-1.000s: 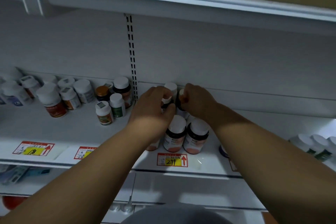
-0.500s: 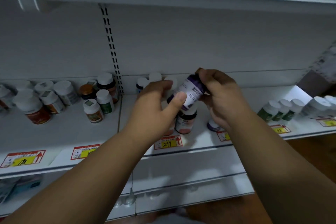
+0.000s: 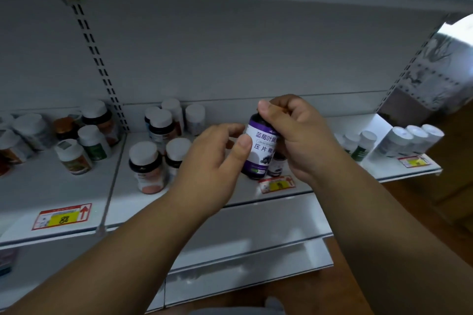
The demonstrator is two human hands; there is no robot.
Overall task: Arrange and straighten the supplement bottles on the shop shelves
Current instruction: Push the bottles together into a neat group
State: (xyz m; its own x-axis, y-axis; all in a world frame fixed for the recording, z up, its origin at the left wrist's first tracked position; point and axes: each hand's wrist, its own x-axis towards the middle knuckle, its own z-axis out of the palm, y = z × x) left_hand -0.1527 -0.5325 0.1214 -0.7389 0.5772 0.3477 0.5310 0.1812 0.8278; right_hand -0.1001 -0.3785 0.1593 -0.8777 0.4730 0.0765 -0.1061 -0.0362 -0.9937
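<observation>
Purple bottle [image 3: 259,147]: held upright in the air, in front of the shelf [image 3: 76,186], just above a price tag [image 3: 276,184].
Right hand [image 3: 299,140]: curled round the bottle's top and right side, thumb pressed over the cap.
Left hand [image 3: 217,158]: thumb pressed on the label's left edge, fingers curled behind; pinching the same bottle.
Smaller dark bottle [image 3: 277,165]: stood on the shelf just behind the held one.
White-capped bottles [image 3: 147,166]: grouped on the shelf, left of the hands.
Far right: row of white-capped jars [image 3: 417,138].
</observation>
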